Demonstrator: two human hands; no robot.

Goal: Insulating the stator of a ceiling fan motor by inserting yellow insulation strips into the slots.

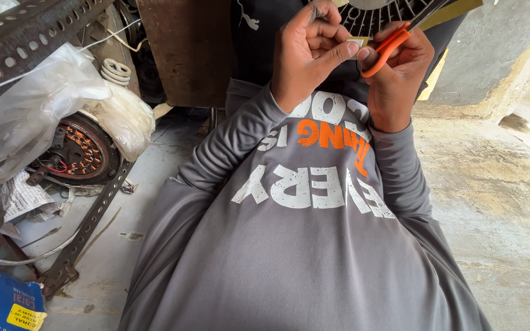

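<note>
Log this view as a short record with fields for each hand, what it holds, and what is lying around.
left hand: raised in front of the chest, fingers pinching a small pale strip
right hand: gripping orange-handled scissors, blades pointing up and away
hands: close together, meeting at the strip
clothing: grey long-sleeved shirt with white and orange lettering
left side: perforated metal angle bar, motor winding with copper coils, clear plastic bag
floor: worn concrete
above hands: dark ribbed round part, partly cut off
</note>
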